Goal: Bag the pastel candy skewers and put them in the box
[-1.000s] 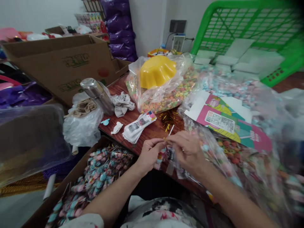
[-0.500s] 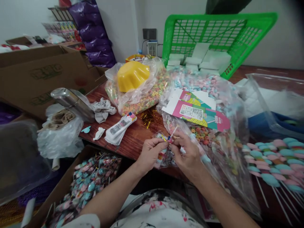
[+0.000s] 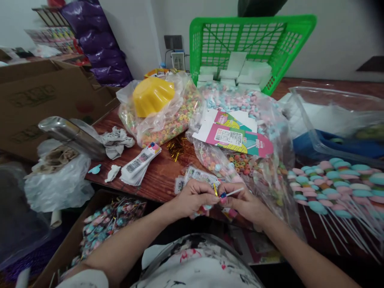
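At the table's front edge my two hands meet over one wrapped candy skewer. My left hand is closed in a pinch at its wrapper, where a gold twist tie sticks up between the hands. The thumb and fingers of my right hand pinch it by the white stick, which points up to the right. Pink and blue candy shows partly below my fingers; the rest is hidden. Just behind my hands lie printed clear wrappers. Loose gold twist ties lie farther back.
Left of these is a stack of labels. Below left, a box holds many wrapped candies. Unwrapped candy skewers lie at right. Behind stand candy bags, a yellow bowl, a green basket and a steel flask.
My hands have come lower and nearer to me with the skewer. Its stick has tipped from steep to nearly level. The view has shifted right, and the printed wrappers are now uncovered.
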Motion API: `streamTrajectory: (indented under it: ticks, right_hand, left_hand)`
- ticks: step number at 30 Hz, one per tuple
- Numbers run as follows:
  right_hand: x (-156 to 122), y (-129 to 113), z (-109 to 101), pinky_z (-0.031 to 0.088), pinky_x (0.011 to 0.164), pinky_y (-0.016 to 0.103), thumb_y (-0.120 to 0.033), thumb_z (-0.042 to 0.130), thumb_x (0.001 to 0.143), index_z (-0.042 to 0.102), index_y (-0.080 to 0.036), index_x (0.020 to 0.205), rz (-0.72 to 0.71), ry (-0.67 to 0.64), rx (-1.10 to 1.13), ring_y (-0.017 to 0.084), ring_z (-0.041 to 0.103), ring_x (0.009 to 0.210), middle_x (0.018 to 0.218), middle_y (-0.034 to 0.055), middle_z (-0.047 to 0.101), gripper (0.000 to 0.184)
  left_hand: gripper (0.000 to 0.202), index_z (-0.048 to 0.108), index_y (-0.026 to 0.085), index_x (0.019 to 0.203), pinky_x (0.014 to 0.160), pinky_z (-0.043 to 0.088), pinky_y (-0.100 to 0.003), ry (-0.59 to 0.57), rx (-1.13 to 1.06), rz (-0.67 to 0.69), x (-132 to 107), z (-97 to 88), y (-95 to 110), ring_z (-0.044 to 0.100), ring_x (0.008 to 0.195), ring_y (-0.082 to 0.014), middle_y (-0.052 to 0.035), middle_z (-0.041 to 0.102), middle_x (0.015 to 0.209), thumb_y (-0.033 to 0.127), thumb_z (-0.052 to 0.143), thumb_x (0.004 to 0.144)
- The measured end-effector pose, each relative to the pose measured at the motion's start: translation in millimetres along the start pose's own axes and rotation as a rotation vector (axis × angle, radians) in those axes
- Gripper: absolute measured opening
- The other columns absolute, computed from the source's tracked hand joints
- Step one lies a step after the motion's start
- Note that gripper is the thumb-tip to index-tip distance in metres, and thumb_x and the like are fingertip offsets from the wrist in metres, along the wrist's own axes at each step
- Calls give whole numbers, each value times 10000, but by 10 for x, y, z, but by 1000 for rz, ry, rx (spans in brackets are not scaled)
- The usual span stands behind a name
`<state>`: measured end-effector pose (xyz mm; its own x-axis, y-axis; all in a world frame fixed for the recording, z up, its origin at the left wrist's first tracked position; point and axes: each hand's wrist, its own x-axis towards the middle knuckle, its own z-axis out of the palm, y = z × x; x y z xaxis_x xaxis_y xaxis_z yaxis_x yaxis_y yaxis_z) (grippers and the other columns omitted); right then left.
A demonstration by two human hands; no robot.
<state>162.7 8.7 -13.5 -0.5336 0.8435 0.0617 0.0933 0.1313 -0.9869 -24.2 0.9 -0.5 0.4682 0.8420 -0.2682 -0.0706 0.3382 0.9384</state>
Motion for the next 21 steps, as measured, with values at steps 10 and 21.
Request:
streamTrajectory:
  ticks: [10,21]
  right_hand:
    - [-446,-591,-44,481,737,407,-123,406,873,656,-143,863,-932,-258,-961,197,570,725,857,107,676,250]
    - [-477,-451,85,380,621,367,-110,423,869,609,-144,810,-834,-195,-1146,191,532,657,730,70,624,199]
  left_hand:
    - [240,718,145,619,281,387,-187,-613,-85,-522,-27,58,223,545,372,-127,-18,657,529,298,854,493]
    - [194,706,196,704,468,469,-243,-725,535,-44,104,123,540,592,516,-159,13,652,583,308,807,582]
